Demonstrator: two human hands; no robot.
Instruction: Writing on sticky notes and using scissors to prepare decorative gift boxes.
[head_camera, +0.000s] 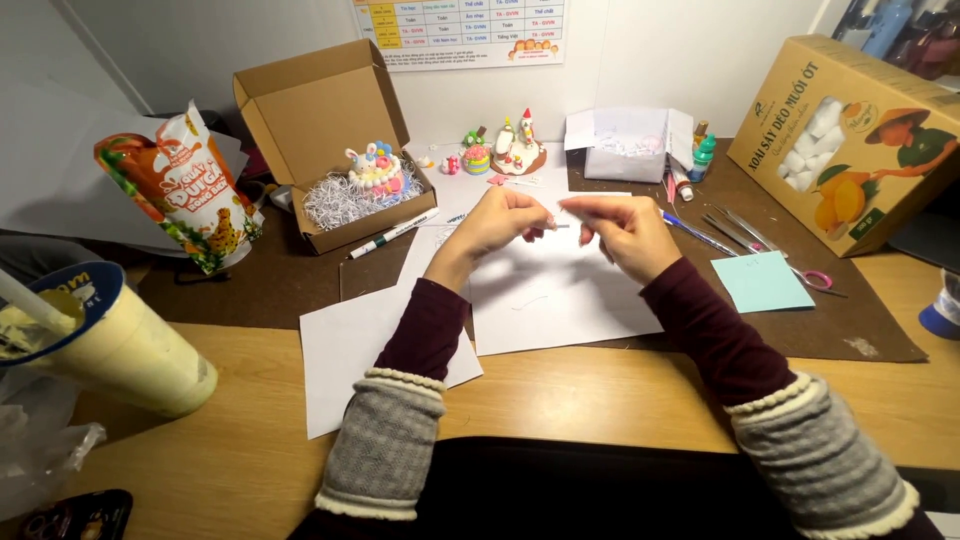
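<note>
Here you are holding both hands up together above the white paper sheets (560, 300) on the desk, fingertips nearly meeting. Your left hand (500, 225) is curling mostly closed, thumb and forefinger pinching one end of a tiny thin piece (558, 226), too small to tell what it is. Your right hand (625, 232) is closing in the same way, its fingertips gripping the other end, so the piece is bridging the short gap between the two hands. Just beyond your left hand a marker pen (395, 232) is lying at a slant, and further out on that side an open cardboard box (325, 140) is holding a small colourful clay cake (375, 167) on shredded paper. Straight ahead of both hands a few little clay figures (505, 150) are standing near the wall. Out past your right hand a blue pen (695, 235) and tweezers (740, 230) are lying beside a pale blue note (760, 282), with pink-handled scissors (812, 278) just beyond it. Well off to your left a lidded drink cup (110, 345) is resting on the wooden desk (600, 400).
</note>
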